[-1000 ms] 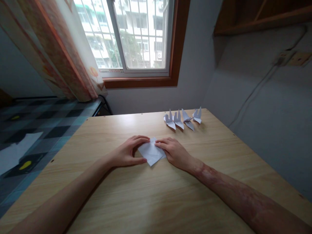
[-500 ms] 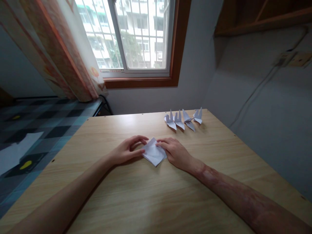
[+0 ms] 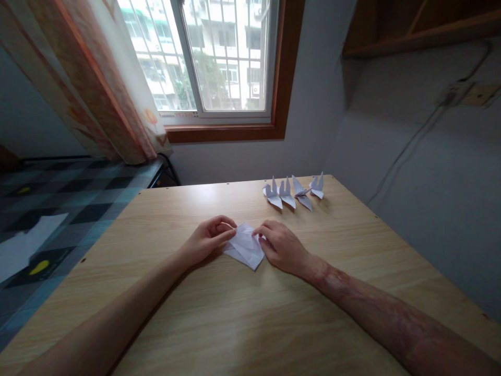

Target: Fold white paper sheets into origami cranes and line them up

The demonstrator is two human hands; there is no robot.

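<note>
A folded sheet of white paper [image 3: 246, 248], roughly diamond-shaped with a flap partly lifted on its left, lies on the wooden table between my hands. My left hand [image 3: 209, 237] pinches the paper's left edge between thumb and fingers. On the other side my right hand [image 3: 282, 245] has its fingers curled, thumb and index closed on the upper right edge. Several white origami cranes [image 3: 287, 194] stand in a row beyond my right hand.
The light wooden table [image 3: 188, 324] carries everything at hand. To the left, a bed with a checked cover [image 3: 90, 190] holds loose white sheets [image 3: 35, 243]. Behind the table are a barred window [image 3: 230, 62] and a patterned curtain [image 3: 105, 83]; a wooden shelf [image 3: 422, 39] hangs at upper right.
The folded paper has turned slightly, its near corner shifting right, and a layer now shows spread out at its left. My right fingers have curled in more.
</note>
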